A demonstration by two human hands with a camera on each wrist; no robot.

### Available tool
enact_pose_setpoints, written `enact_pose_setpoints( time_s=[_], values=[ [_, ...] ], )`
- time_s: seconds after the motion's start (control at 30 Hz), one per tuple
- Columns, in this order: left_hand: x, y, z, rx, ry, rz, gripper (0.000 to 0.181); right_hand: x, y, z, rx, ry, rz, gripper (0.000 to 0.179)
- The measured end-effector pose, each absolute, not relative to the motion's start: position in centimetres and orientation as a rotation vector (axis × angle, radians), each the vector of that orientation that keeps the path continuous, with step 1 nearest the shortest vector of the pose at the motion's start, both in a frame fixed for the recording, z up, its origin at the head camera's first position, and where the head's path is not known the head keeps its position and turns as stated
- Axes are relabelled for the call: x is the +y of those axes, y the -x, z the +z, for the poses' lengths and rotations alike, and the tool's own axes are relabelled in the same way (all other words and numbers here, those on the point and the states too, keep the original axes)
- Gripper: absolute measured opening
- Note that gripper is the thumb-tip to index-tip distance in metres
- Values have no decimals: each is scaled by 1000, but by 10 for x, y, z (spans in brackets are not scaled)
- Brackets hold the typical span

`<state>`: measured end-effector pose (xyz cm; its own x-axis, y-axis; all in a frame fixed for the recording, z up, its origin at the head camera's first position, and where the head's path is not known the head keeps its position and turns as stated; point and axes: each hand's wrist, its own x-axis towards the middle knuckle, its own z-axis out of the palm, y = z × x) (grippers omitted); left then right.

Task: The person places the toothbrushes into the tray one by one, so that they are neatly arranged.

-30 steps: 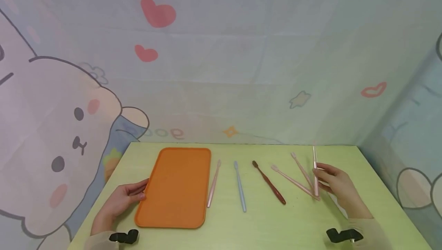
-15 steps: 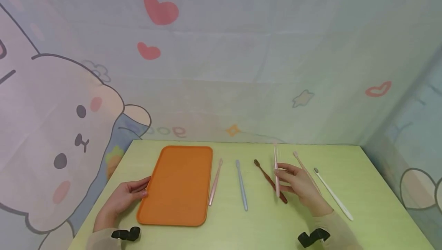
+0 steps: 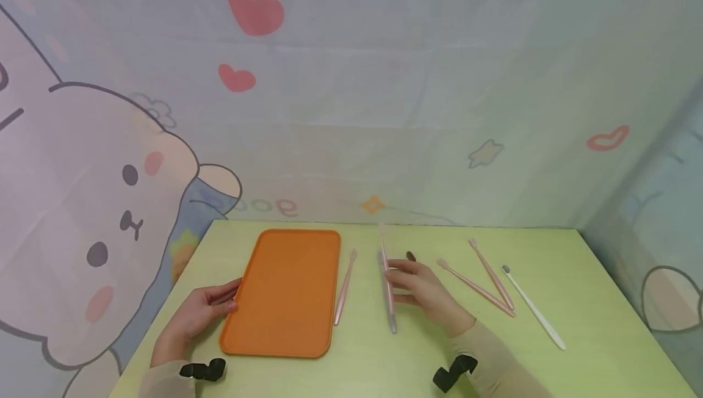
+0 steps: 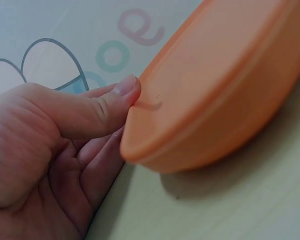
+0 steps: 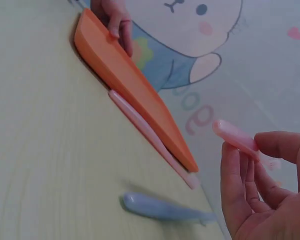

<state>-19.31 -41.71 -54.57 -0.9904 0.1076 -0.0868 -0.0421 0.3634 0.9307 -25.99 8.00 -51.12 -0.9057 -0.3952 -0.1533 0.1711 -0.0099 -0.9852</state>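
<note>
My left hand (image 3: 200, 315) pinches the left rim of an orange tray (image 3: 285, 294), thumb on top and fingers underneath. The left wrist view shows the thumb pressed on the tray's edge (image 4: 155, 160). Between thumb and fingertips, my right hand (image 3: 425, 291) holds a pink toothbrush (image 5: 235, 135) in the air, bristle end pointing away. It overlaps a blue toothbrush (image 5: 160, 207) lying on the table in the head view. Another pink toothbrush (image 3: 345, 288) lies alongside the tray's right edge. Of a brown toothbrush only the head (image 3: 410, 256) shows; my right hand hides the remainder.
Farther right on the green table (image 3: 362, 361) lie two pink toothbrushes, a nearer one (image 3: 476, 288) and a farther one (image 3: 492, 273), their handle ends close together. A white toothbrush (image 3: 533, 306) slants beside them. A printed cloth backdrop (image 3: 351, 93) rises behind the table.
My right hand has carried the pink toothbrush leftward, past the brown toothbrush to over the blue one. The white toothbrush and the right-hand pink ones have come into full view. My left hand stays on the tray.
</note>
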Motion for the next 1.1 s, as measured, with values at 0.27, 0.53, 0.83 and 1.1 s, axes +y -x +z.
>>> enact_pose_setpoints(
  time_s=[0.27,0.53,0.83,1.1],
  values=[
    [-413,193,-544,2521,-93,1696,56,18,258,-519,1765,306,-1956,57],
    [-414,193,-544,2555,-47,1650,56,-40,246,-522,1666,256,-2003,54],
    [-417,194,-543,2545,-40,1657,57,-97,236,-530,1606,179,-2066,48],
    [-417,191,-543,2517,-43,1682,56,-138,231,-535,1629,122,-2087,43]
  ],
)
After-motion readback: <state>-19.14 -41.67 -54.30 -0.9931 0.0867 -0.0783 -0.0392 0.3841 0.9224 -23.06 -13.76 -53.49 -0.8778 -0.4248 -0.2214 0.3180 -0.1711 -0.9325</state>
